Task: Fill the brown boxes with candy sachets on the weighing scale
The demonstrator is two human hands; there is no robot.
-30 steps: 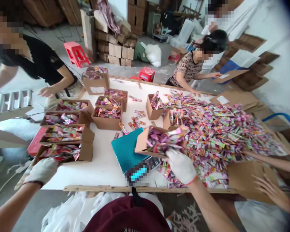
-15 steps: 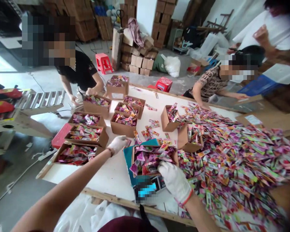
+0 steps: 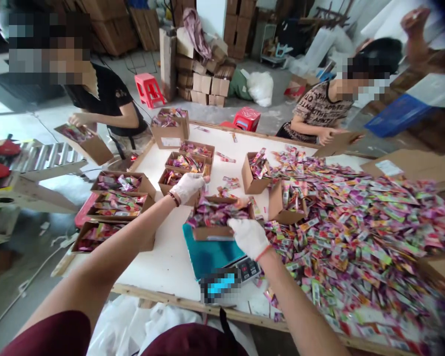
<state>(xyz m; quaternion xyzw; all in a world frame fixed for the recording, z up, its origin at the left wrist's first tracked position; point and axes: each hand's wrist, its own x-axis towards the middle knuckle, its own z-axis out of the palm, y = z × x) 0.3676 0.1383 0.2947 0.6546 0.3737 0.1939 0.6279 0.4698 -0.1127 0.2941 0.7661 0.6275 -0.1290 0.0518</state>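
Observation:
My right hand (image 3: 249, 240), in a white glove, grips the near right corner of an open cardboard box (image 3: 211, 233) full of small purple and red packets. The box is tilted and slightly blurred, over the far part of a teal-topped digital scale (image 3: 211, 259). My left hand (image 3: 188, 188), also gloved, is above the far left of that box, its fingers closed on a small orange-pink packet (image 3: 206, 174). Just beyond this hand stands another filled box (image 3: 166, 188), partly covered by it.
A large heap of packets (image 3: 356, 237) covers the table's right side. More filled boxes stand left (image 3: 141, 200), behind (image 3: 168, 136) and at the heap's edge (image 3: 255, 183). A co-worker (image 3: 113, 101) at left holds a filled box; another (image 3: 315, 111) at far right handles cardboard.
The filled box has moved away from me across the scale, baring its teal top, with my right hand on it. My left hand has moved farther forward. The left co-worker has lifted a box off the table.

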